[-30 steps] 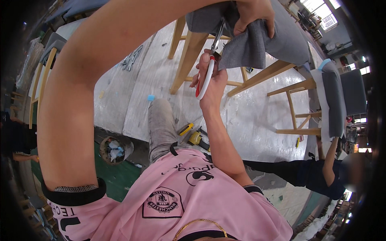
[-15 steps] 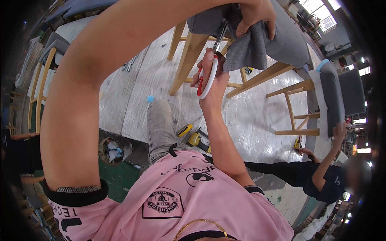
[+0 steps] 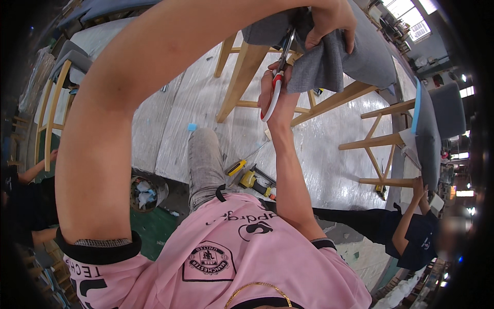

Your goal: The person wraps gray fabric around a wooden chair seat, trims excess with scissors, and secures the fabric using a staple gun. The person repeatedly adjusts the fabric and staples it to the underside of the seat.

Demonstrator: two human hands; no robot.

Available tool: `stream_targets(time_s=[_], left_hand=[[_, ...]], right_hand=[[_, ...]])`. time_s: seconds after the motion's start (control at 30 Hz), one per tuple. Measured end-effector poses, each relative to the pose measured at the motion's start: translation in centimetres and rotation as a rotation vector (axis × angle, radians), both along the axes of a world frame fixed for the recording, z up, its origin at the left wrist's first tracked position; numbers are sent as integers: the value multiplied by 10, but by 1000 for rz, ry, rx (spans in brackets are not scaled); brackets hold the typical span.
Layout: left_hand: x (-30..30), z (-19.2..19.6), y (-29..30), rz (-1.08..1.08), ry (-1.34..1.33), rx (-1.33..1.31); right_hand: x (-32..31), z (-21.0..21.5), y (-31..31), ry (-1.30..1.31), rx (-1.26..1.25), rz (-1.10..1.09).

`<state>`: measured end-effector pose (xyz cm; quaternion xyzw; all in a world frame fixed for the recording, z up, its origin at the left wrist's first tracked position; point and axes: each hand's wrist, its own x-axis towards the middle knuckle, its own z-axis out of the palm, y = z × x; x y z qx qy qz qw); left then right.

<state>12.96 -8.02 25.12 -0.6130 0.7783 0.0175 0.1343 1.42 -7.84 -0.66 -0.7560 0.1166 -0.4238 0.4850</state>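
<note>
When seen from above, widest of all: a pale, film-covered work surface (image 3: 164, 139), spread beneath. Standing on it, ahead of the body, a chair (image 3: 368, 51), grey seat at the top of the view, wooden legs splayed below. Hanging from the seat, a loose grey flap (image 3: 321, 67), ahead and slightly rightward of the right hand (image 3: 288, 100). Nearer of the two to that flap, and touching it: the left hand (image 3: 334, 23), reaching over from the left, thumb and fingers closed on the bunched cloth. Lower and further left, the right hand, curled round the handles of the scissors (image 3: 278, 79). Smaller again, those scissors: long axis running away from the body and slightly rightward, red-and-white handles near, metal blades far, alongside the flap's left edge. Tips lost in dark folds under the seat; parted or closed, impossible to tell. Smallest, a blue block (image 3: 192, 126), well apart to the left.
</note>
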Motion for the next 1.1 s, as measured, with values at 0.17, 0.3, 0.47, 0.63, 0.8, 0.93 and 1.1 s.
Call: stream_targets(time_s=[0.17,0.3,0.47,0.63,0.8,0.93,1.1], left_hand=[[3,-1,-1,-14,-18,-35],[5,-7,-2,-29,25,-44],[7,-3,-2,-9,-6,-24],[5,-10,-7,19,-17,-27],[8,4,7,1,98,36],[2,-9,-16,-85,15,0],[16,-45,-27,17,68,-233]], right_hand=[[4,-3,-8,-84,-232,-61],[-4,16,8,103,105,-3],[-3,32,11,186,-24,-99],[4,16,-3,84,-105,-154],[8,4,-15,137,-116,-136],[-3,-15,-31,126,-204,-171],[-38,-29,-13,228,4,37]])
